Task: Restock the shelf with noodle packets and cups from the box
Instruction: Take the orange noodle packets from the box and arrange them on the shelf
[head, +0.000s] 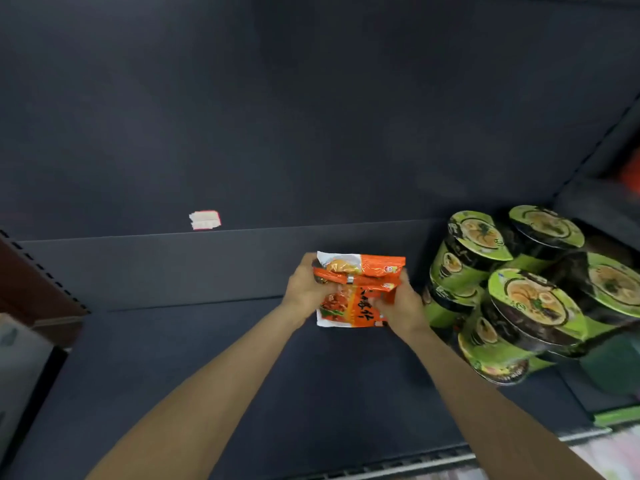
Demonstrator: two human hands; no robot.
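A small stack of orange noodle packets (353, 289) sits low over the dark shelf board (207, 358), near its back step. My left hand (306, 289) grips the stack's left side and my right hand (403, 304) grips its right side. Both forearms reach in from the bottom of the view. To the right, several green-and-black noodle cups (519, 299) are piled in stacked rows, close beside my right hand. The box is out of sight.
The dark back panel (311, 116) carries a small red-and-white sticker (205, 220). A perforated upright (45, 271) bounds the shelf on the left, another on the right. The shelf's metal front rail (433, 460) runs along the bottom. Bare board lies left of the packets.
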